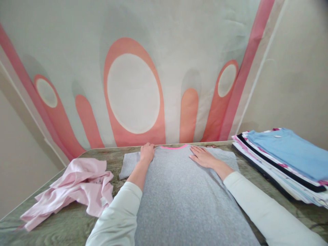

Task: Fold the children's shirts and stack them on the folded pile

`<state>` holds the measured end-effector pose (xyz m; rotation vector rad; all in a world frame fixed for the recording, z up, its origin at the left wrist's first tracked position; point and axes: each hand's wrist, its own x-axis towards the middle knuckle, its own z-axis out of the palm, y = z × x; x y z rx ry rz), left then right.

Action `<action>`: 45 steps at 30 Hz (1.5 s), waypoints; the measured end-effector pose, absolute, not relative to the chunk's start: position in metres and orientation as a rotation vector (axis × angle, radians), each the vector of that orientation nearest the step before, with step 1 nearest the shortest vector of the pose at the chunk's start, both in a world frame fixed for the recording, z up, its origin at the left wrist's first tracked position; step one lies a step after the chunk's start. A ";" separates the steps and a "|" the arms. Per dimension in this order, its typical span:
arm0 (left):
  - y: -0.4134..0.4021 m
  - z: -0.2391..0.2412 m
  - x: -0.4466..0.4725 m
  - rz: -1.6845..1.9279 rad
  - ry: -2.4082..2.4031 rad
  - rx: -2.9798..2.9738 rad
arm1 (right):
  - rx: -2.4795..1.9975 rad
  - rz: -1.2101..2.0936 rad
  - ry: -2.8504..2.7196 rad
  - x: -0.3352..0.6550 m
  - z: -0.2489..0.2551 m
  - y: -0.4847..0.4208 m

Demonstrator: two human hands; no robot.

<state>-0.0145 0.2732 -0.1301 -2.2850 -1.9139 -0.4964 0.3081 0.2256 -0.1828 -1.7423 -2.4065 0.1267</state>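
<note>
A grey T-shirt (189, 205) with a pink-edged neckline lies spread out on the wooden-patterned table, its collar toward the far edge. At the shoulder left of the collar, my left hand (148, 152) has its fingers bent onto the cloth, closed on the fabric; its fingertips are partly hidden. To the right of the collar, my right hand (203, 158) rests flat on the shirt with fingers stretched out. Both short sleeves stick out sideways beyond my hands. The shirt's lower end runs out of the bottom of the view.
A crumpled pink garment (82, 186) lies on the table (74, 222) at the left. On the right is a stack of folded clothes (289, 150), a light blue one on top. Behind the far edge stands a wall with a printed hanging (171, 41).
</note>
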 end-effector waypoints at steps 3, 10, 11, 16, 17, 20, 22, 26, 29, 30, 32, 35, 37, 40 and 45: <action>0.266 -0.126 0.003 -0.449 -1.764 -2.379 | -1.722 0.113 -2.410 0.307 -0.181 0.224; 0.240 -0.146 0.045 -0.129 -1.536 -2.736 | -1.696 0.047 -2.383 0.305 -0.180 0.221; 0.237 -0.150 0.047 -0.115 -1.542 -2.739 | -1.698 0.051 -2.386 0.305 -0.180 0.221; 0.236 -0.160 0.045 -0.109 -1.576 -2.727 | -1.756 0.101 -2.395 0.314 -0.177 0.223; 0.237 -0.160 0.044 -0.114 -1.583 -2.724 | -1.794 0.102 -2.377 0.318 -0.176 0.223; 0.237 -0.155 0.046 -0.097 -1.633 -2.708 | -1.927 0.060 -2.275 0.328 -0.171 0.220; 0.233 -0.151 0.052 -0.062 -1.688 -2.668 | -1.963 -0.004 -2.213 0.329 -0.167 0.215; 0.216 -0.149 0.075 -0.104 -1.534 -2.672 | -1.800 -0.035 -2.303 0.304 -0.161 0.199; 0.207 -0.156 0.089 -0.159 -1.401 -2.764 | -1.652 0.092 -2.449 0.278 -0.163 0.187; 0.205 -0.159 0.091 -0.170 -1.396 -2.776 | -1.627 0.131 -2.476 0.273 -0.164 0.184; 0.205 -0.164 0.092 -0.203 -1.403 -2.777 | -1.621 0.173 -2.495 0.272 -0.168 0.178; 0.207 -0.168 0.089 -0.252 -1.415 -2.783 | -1.724 0.138 -2.454 0.295 -0.171 0.172; 0.208 -0.169 0.088 -0.280 -1.418 -2.788 | -1.850 0.094 -2.387 0.320 -0.171 0.169; 0.207 -0.168 0.089 -0.283 -1.434 -2.793 | -2.057 0.050 -2.231 0.355 -0.171 0.163; 0.207 -0.167 0.091 -0.249 -1.466 -2.782 | -2.027 0.078 -2.128 0.369 -0.174 0.156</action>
